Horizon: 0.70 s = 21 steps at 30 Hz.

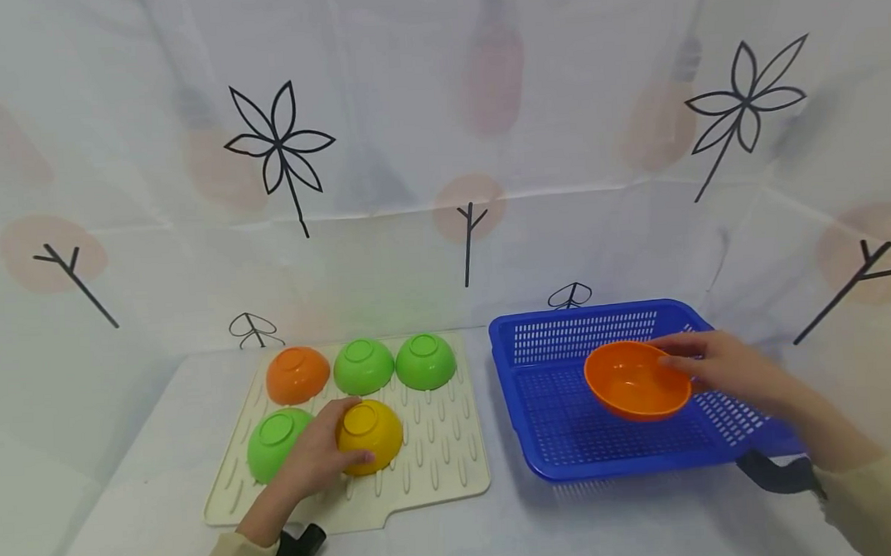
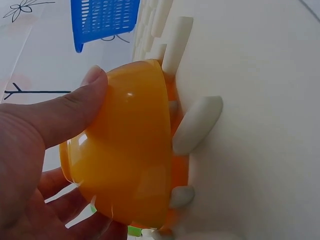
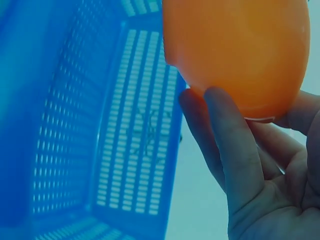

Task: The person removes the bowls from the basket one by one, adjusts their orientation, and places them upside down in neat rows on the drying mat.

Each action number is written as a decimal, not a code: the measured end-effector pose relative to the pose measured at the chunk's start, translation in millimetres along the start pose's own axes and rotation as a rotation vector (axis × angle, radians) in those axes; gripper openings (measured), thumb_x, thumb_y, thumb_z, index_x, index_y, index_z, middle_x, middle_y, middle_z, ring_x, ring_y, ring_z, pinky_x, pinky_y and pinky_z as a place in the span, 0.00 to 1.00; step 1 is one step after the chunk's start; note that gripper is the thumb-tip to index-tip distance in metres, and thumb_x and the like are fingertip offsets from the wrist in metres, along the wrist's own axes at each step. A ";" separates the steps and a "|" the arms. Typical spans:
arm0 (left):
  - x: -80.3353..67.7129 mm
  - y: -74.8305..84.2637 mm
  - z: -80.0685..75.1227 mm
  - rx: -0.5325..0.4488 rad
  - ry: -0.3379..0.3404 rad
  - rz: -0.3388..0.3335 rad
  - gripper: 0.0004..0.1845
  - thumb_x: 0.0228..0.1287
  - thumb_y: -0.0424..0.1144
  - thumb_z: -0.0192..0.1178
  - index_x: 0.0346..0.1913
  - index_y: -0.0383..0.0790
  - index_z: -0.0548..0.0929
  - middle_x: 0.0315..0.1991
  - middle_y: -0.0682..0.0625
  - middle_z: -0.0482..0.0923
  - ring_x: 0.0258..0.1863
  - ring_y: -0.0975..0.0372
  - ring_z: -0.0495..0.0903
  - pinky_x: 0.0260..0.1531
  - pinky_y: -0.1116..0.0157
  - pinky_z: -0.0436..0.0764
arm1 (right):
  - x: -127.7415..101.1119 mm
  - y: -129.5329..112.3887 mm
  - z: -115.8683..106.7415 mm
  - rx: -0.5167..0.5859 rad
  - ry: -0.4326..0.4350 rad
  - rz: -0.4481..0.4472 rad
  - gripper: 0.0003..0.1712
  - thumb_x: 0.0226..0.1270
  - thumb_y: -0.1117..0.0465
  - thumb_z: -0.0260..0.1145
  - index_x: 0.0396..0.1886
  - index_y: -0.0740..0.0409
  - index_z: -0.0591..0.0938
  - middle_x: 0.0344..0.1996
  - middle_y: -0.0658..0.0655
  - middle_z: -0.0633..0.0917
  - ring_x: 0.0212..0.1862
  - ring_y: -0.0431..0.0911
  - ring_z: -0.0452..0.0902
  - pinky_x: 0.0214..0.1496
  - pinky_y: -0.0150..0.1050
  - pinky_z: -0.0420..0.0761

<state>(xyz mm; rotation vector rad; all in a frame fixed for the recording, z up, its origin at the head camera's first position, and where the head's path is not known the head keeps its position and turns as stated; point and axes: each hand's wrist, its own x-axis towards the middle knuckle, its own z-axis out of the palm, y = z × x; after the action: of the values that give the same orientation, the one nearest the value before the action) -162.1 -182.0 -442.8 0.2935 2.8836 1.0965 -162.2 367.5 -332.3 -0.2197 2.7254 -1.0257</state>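
The yellow bowl [image 1: 370,433] lay upside down on the ribbed cream drying mat [image 1: 439,469], in the near row, just beside a green bowl [image 1: 276,441] on its left. The left hand [image 1: 315,458] gripped it, thumb curled over one side of the wall and fingers round the other; in the left wrist view the yellow bowl [image 2: 127,145] was already tipped, its rim lifted off the mat on the hand's side and resting against the raised ribs [image 2: 197,125] on the other. To lift it cleanly, the grip looked best kept low near the rim, and the bowl raised straight up off the ribs before turning, so that it did not knock its green neighbour.

The orange bowl [image 1: 637,379] was held right way up over the blue basket [image 1: 542,440], apart from the basket floor as far as could be told. The right hand [image 1: 726,369] pinched its far rim, thumb at the lip and fingers curled beneath the wall, as the right wrist view showed with the fingers [image 3: 235,145] under the orange bowl [image 3: 240,50]. A one-sided hold like that could let the bowl tilt, so setting it down level, toward a corner of the basket, seemed wise.

Behind, in the far row of the mat, stood another orange bowl [image 1: 297,374] and two green bowls [image 1: 363,366] [image 1: 425,361], all upside down. Mat and basket sat side by side on the white desk [image 1: 501,533].
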 end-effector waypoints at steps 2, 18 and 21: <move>-0.3 0.5 -0.2 -0.003 0.001 0.001 0.45 0.50 0.43 0.78 0.71 0.43 0.68 0.66 0.44 0.70 0.62 0.48 0.71 0.63 0.44 0.69 | -1.1 -4.6 3.0 -0.007 0.009 -0.007 0.32 0.75 0.49 0.60 0.68 0.65 0.72 0.56 0.69 0.79 0.48 0.53 0.81 0.43 0.45 0.86; 0.3 0.5 -1.1 -0.002 0.000 -0.007 0.45 0.50 0.43 0.78 0.71 0.44 0.68 0.67 0.44 0.70 0.63 0.48 0.70 0.64 0.43 0.68 | -12.0 -45.2 53.5 0.096 0.091 -0.031 0.27 0.74 0.54 0.62 0.65 0.67 0.75 0.54 0.67 0.82 0.53 0.60 0.80 0.44 0.42 0.86; -0.1 1.7 -1.8 0.002 -0.002 -0.008 0.45 0.50 0.43 0.78 0.71 0.43 0.68 0.67 0.44 0.70 0.63 0.47 0.70 0.64 0.42 0.68 | -12.6 -53.1 63.5 0.121 0.090 -0.029 0.26 0.74 0.55 0.62 0.64 0.66 0.77 0.54 0.66 0.83 0.53 0.60 0.80 0.45 0.41 0.86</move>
<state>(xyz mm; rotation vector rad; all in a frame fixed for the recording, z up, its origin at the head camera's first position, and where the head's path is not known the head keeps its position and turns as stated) -161.9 -182.0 -440.3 0.2833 2.8821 1.0910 -130.5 290.6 -341.6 -0.1976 2.7342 -1.2320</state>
